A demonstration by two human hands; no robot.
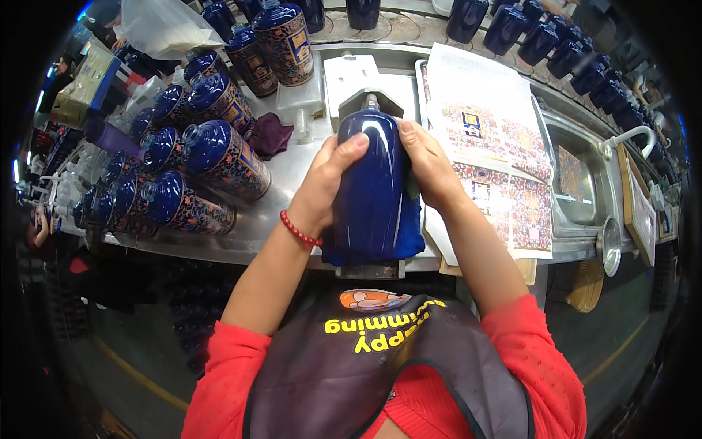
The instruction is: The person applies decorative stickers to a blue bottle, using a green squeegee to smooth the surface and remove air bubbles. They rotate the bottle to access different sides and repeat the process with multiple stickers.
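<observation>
A plain glossy dark blue bottle (369,190) lies between my hands, its neck pointing away from me against a grey metal bracket (351,104). Beneath its near end is a blue cloth (414,238). My left hand (327,175) is closed round the bottle's left side, thumb on top near the shoulder. On the opposite side, my right hand (430,164) grips the shoulder with its thumb along the edge; its other fingers are partly hidden. Just right of that hand lie printed sheets (504,197) with flowery patterned panels.
Several patterned blue bottles (228,162) crowd the left side, near a dark purple cloth (270,136). A metal sink (585,183) with a white curved tap (638,134) is at the right, a ladle (608,245) by its near edge. Plain blue bottles (504,29) line the far conveyor.
</observation>
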